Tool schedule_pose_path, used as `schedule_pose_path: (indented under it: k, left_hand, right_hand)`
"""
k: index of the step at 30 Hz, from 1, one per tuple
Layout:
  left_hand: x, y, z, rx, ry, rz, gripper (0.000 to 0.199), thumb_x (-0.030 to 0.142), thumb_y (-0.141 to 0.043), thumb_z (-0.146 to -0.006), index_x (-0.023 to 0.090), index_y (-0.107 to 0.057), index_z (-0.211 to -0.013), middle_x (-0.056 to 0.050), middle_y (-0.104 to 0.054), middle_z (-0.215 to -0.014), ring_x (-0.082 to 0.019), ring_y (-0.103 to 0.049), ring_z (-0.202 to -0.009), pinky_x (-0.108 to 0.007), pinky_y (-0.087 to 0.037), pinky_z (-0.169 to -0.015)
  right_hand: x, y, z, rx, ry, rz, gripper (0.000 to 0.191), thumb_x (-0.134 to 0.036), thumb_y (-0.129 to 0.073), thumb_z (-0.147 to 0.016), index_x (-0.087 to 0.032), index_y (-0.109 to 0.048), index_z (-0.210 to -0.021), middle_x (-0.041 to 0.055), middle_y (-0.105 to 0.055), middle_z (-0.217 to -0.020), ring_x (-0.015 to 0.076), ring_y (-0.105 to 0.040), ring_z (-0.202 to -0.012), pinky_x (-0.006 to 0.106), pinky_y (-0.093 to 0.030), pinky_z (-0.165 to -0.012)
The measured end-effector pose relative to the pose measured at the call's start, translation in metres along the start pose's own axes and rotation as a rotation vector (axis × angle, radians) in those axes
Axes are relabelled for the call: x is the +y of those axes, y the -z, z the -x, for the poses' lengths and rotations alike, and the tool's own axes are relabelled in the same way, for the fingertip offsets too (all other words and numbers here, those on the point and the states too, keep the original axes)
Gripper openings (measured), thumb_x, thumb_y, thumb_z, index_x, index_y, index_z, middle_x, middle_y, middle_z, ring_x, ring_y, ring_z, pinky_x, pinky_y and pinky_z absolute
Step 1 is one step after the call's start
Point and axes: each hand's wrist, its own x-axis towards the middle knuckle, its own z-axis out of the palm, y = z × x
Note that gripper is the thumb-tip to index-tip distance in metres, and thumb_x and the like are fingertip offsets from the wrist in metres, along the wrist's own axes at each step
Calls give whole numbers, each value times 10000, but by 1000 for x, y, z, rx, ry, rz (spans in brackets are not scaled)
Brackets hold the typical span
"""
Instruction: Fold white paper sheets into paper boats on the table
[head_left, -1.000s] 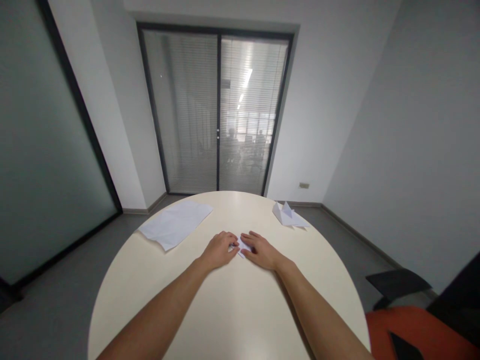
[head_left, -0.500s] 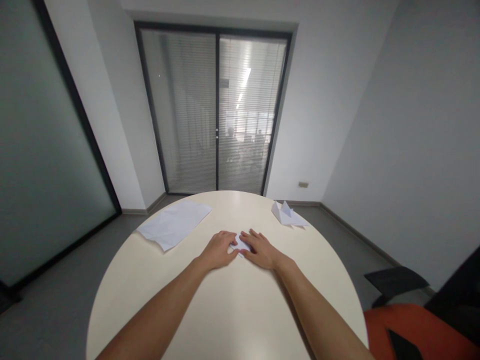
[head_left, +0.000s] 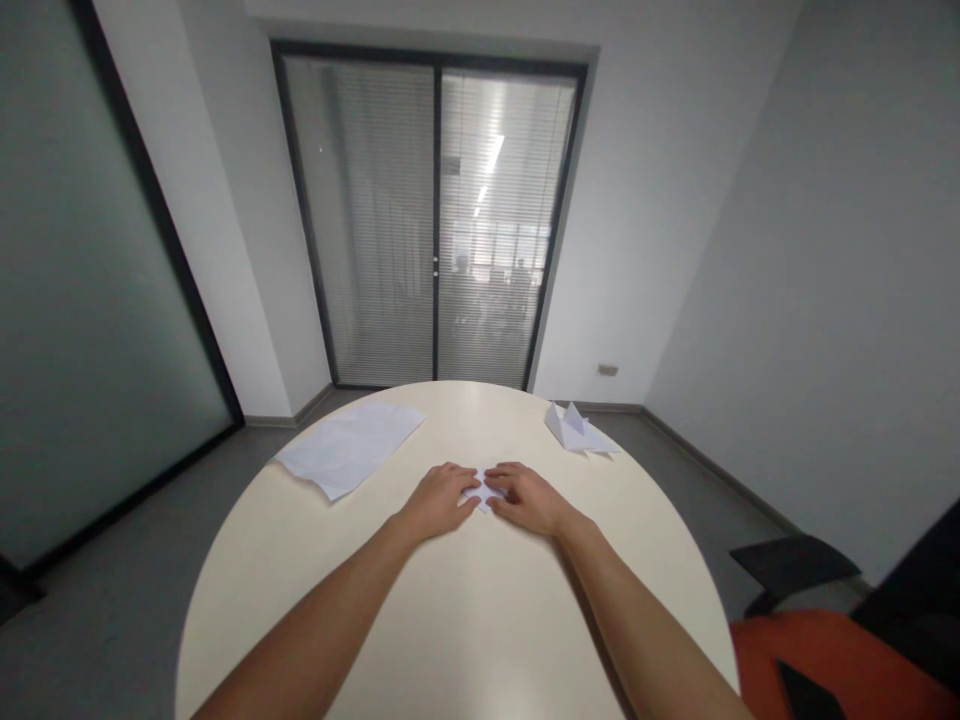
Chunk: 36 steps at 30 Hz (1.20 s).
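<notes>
A small folded piece of white paper lies flat at the middle of the round table, partly hidden under my fingers. My left hand holds its left side, thumb toward me and fingers curved over the far part. At its right side, my right hand grips it in the same way, with thumb and fingers bent around a gap. The centre of the paper shows between the two hands. Some fingertips are too small to make out exactly.
On the cream table, a creased white sheet lies at the far left. A folded paper shape with upright points sits near the far right edge. A chair with an orange seat stands at the right.
My right hand's fingers have drawn closer together and bent more, uncovering more of the paper's middle. The left hand has stayed nearly in place.
</notes>
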Motion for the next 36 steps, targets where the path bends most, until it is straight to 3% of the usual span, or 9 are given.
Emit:
schedule_pose_path:
  k: [5, 10, 17, 22, 28, 31, 34, 36]
  left_hand:
    - [2, 2, 0, 3, 49, -59, 258, 301, -614, -889, 223, -728, -1107, -75, -663, -1279, -273, -586, -1129, -432, -465, -981]
    - [2, 2, 1, 24, 115, -66, 288, 331, -637, -869, 231, -728, -1123, -95, -671, -1248, -282, -585, -1119, -448, -462, -983]
    - [-1, -2, 0, 38, 98, -21, 250, 295, -645, -856, 231, -738, -1078, -96, -683, -1205, -270, -586, -1112, -433, -461, -979]
    - [-3, -5, 0, 55, 114, 45, 262, 302, -671, -838, 229, -721, -1084, -97, -667, -1218, -273, -586, -1125, -445, -450, -1002]
    - [-4, -7, -2, 132, 98, 191, 439, 195, -697, -780, 198, -605, -1210, -100, -626, -1215, -258, -583, -1127, -433, -460, -1013]
    - [-2, -6, -4, 191, 68, 268, 514, 142, -682, -764, 224, -552, -1255, -85, -580, -1237, -239, -569, -1149, -412, -470, -1017]
    - [0, -4, -6, 246, 56, 298, 563, 111, -658, -774, 247, -509, -1300, -79, -543, -1269, -231, -541, -1193, -419, -448, -1057]
    - [1, -3, -8, 273, 58, 297, 561, 105, -638, -794, 247, -494, -1317, -82, -532, -1284, -231, -527, -1214, -423, -436, -1074]
  right_hand:
    - [-1, 1, 0, 9, -91, -43, 249, -298, -604, -868, -207, -775, -1024, 100, -719, -1149, 249, -647, -1055, 362, -494, -945]
    - [-3, 0, 0, 26, -117, -53, 245, -294, -630, -840, -203, -768, -1020, 112, -688, -1217, 252, -635, -1076, 368, -478, -958]
    - [3, -5, 2, 86, -109, -86, 261, -293, -709, -775, -203, -737, -1019, 124, -679, -1213, 291, -578, -1179, 423, -433, -1008]
    - [5, -10, 1, 82, -166, -153, 346, -254, -690, -764, -198, -686, -1105, 75, -709, -1040, 245, -629, -991, 382, -476, -913]
    - [8, -14, 2, 130, -250, -295, 662, -251, -748, -723, -207, -541, -1349, 117, -610, -1268, 228, -623, -992, 371, -510, -877]
    - [9, -14, 1, 199, -209, -327, 772, -206, -750, -709, -245, -460, -1424, 107, -542, -1357, 239, -577, -1136, 392, -483, -971]
    - [7, -13, -2, 254, -143, -295, 818, -162, -734, -713, -252, -413, -1461, 112, -480, -1435, 257, -483, -1279, 426, -415, -1072]
    - [6, -12, -5, 278, -131, -275, 751, -160, -692, -765, -252, -418, -1458, 112, -516, -1406, 250, -516, -1238, 435, -426, -1058]
